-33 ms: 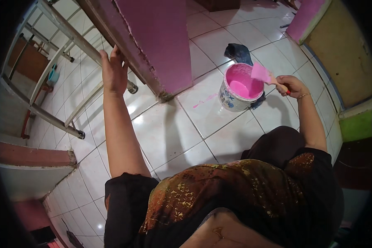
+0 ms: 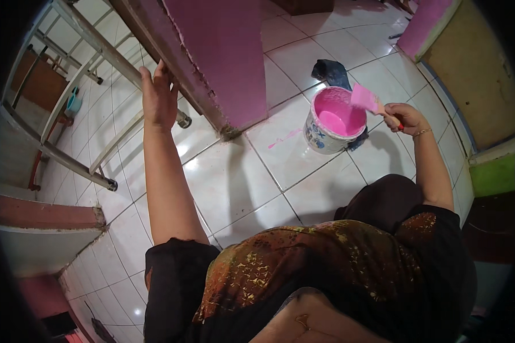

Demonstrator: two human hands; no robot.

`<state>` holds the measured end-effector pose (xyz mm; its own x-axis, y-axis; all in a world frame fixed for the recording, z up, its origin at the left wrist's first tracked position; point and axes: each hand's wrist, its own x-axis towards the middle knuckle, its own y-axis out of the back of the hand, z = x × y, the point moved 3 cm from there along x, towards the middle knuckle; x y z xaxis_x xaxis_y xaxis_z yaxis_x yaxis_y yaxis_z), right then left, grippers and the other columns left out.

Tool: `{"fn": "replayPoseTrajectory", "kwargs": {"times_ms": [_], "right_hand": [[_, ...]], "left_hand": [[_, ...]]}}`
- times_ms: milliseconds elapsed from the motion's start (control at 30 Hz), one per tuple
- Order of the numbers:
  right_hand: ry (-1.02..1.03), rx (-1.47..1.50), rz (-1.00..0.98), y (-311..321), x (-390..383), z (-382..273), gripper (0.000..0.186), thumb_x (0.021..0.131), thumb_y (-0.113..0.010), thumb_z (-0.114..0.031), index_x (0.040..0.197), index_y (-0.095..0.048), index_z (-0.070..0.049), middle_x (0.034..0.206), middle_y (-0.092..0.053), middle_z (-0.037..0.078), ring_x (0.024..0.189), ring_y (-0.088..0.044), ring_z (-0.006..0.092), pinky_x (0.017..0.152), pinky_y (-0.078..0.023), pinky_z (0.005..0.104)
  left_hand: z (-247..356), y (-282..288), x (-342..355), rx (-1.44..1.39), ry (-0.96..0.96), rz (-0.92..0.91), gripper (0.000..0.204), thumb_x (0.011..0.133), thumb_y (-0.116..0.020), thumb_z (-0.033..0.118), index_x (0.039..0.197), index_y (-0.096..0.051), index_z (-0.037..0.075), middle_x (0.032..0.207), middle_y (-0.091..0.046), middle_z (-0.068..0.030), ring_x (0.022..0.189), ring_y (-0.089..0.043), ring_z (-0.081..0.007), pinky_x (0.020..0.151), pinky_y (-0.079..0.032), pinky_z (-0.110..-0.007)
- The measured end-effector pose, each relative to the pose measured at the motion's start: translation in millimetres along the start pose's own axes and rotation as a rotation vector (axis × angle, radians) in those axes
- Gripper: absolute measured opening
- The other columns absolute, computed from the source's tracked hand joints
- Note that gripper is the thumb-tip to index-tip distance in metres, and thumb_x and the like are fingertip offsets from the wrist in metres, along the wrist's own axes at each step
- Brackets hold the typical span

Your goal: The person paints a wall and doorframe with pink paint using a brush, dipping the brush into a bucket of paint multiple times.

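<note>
My right hand grips the handle of a paintbrush whose bristles are coated pink. The brush is held tilted at the right side of a white bucket's rim, over the opening. Pink paint lies inside the bucket, and more is smeared on its inner wall. My left hand is raised with fingers extended against the brown edge of the wall end; its fingertips are partly hidden by that edge. It holds nothing that I can see.
A dark cloth lies on the white tiles behind the bucket. Pink drips mark the floor left of it. A metal-legged frame stands at the far left, near a teal container. The pink wall rises between frame and bucket.
</note>
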<state>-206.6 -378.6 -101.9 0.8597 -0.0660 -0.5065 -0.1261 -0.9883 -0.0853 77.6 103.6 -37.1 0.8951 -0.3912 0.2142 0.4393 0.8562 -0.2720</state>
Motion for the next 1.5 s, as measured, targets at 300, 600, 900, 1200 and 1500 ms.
{"fn": "replayPoseTrajectory", "kwargs": {"times_ms": [300,600,900,1200,1500], "right_hand": [[0.027,-0.199,-0.230,-139.5,0.2,-55.9,0.014,0.088,-0.057,-0.013,0.091,-0.057,0.000,0.064,-0.054,0.003,0.053,-0.051,0.0107,0.047,-0.040,0.0257],[-0.152,-0.081,0.074,-263.8,121.4,72.3,0.016,0.090,-0.050,-0.009,0.101,-0.049,0.004,0.077,-0.057,0.011,0.058,-0.058,0.0179,0.055,-0.052,0.0319],[-0.113,-0.085,0.661,-295.6,240.4,154.6,0.029,0.084,-0.050,-0.006,0.108,-0.038,0.006,0.091,-0.057,0.020,0.077,-0.064,0.0269,0.038,-0.049,0.0365],[0.223,-0.232,0.765,-363.9,250.7,147.5,0.035,0.075,-0.051,0.002,0.107,-0.036,0.004,0.098,-0.055,0.032,0.095,-0.056,0.0465,0.085,-0.042,0.0489],[0.217,-0.301,0.473,-392.0,186.6,143.7,0.025,0.080,-0.048,-0.001,0.103,-0.038,0.004,0.098,-0.054,0.030,0.096,-0.056,0.0441,0.082,-0.043,0.0477]], "left_hand": [[-1.8,10.1,0.7,0.015,0.011,-0.031,0.065,0.094,-0.037,0.055,0.141,-0.036,0.010,0.131,-0.048,-0.0028,0.122,-0.039,-0.0179,0.107,-0.023,-0.038],[-18.4,25.1,11.8,0.013,0.057,-0.082,0.064,0.094,-0.054,0.031,0.147,-0.024,0.011,0.127,-0.049,0.0039,0.102,-0.042,-0.0073,0.095,-0.031,-0.024],[-9.8,0.8,-4.7,0.203,-0.033,-0.057,0.066,0.097,-0.044,0.042,0.148,-0.018,0.010,0.148,-0.029,-0.0058,0.135,-0.028,-0.0226,0.113,-0.020,-0.038],[-17.2,2.1,1.3,0.167,-0.007,-0.055,0.061,0.097,-0.045,0.043,0.141,-0.031,0.004,0.141,-0.038,-0.0075,0.132,-0.031,-0.0217,0.113,-0.021,-0.038],[-24.6,15.4,4.6,0.130,0.009,-0.042,0.074,0.096,-0.048,0.038,0.147,-0.008,0.002,0.152,-0.018,-0.0124,0.139,-0.022,-0.0223,0.114,-0.018,-0.034]]}}
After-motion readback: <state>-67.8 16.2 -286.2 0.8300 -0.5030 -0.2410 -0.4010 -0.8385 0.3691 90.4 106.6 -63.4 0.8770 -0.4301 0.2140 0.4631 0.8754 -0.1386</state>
